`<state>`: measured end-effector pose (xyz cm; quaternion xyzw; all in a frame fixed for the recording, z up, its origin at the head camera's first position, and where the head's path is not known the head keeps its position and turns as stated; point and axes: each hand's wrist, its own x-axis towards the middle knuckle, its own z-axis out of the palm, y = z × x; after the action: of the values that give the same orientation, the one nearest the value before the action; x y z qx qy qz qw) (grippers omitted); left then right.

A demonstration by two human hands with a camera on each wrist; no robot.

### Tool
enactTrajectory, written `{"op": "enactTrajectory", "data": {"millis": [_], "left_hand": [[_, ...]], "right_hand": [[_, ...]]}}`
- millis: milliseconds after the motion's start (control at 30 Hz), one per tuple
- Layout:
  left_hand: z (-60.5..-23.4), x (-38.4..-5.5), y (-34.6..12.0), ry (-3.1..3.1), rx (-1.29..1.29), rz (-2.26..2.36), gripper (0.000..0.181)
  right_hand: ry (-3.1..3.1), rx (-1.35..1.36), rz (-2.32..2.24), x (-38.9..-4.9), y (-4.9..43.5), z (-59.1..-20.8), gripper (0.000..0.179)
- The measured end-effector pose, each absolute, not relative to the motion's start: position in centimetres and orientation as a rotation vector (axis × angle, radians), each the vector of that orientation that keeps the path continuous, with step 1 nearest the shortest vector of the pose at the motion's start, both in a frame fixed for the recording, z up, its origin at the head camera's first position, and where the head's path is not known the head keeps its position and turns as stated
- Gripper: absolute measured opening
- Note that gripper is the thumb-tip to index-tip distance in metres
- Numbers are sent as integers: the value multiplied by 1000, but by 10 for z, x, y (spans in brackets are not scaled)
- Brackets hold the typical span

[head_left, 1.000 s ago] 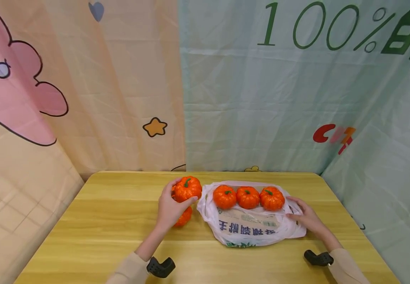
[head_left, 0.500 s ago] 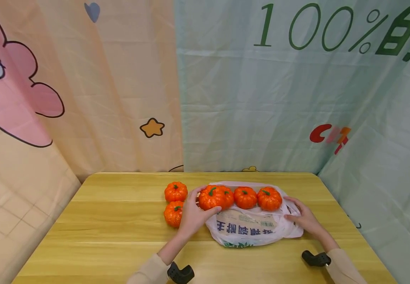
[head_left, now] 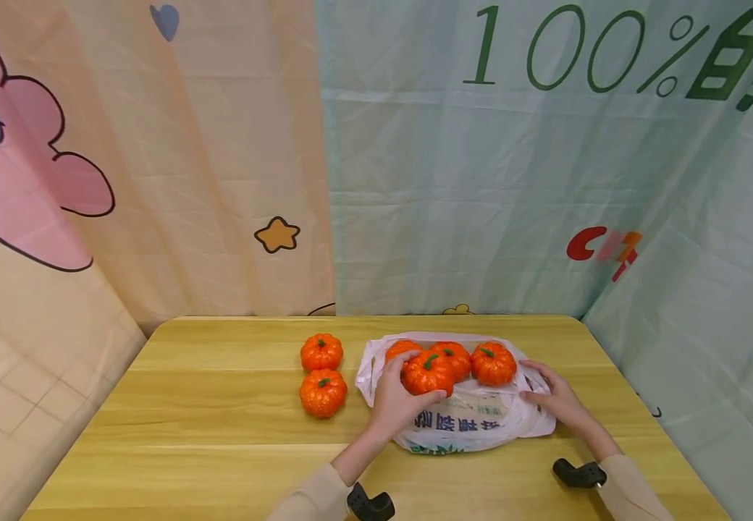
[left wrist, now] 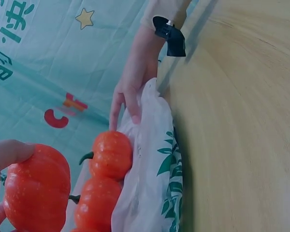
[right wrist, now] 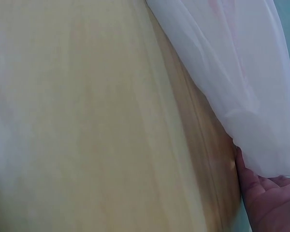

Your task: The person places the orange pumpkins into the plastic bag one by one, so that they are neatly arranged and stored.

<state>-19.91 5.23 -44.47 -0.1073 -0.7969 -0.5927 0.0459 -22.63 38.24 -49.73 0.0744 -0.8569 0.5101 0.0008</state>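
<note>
Pumpkin (head_left: pixel 428 374), glossy orange, round and ribbed with a short green stem, was what we logged as held: the person's left grip (head_left: pixel 394 398) had thumb and fingers curled round it. We placed it in the air above the crumpled white plastic bag (head_left: pixel 470 427) printed with dark blue characters and green leaves. At the bag's open top we counted three matching orange pumpkins (head_left: pixel 494 364) in a row, the leftmost partly hidden by the left grip. We had the right grip (head_left: pixel 559 400) at the bag's right end, thumb and fingers apart and touching it; we couldn't tell if it pinched the film. Left of the bag, two loose orange pumpkins (head_left: pixel 323 394) sat on the light wood-grain surface (head_left: pixel 207 420), one behind the other. We also noted beige fabric sleeves (head_left: pixel 318 496), small black plastic wrist devices (head_left: pixel 578 474) and a printed peach-and-mint fabric backdrop (head_left: pixel 428 181).
</note>
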Motion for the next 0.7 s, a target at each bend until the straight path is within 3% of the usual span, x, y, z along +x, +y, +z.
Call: {"op": "enactTrajectory", "data": {"millis": [700], "left_hand": [[-461,-200,109,-2494,-332,-1818,70]], "right_hand": [[-2695,238,1597,-227,384,-498,61]]}}
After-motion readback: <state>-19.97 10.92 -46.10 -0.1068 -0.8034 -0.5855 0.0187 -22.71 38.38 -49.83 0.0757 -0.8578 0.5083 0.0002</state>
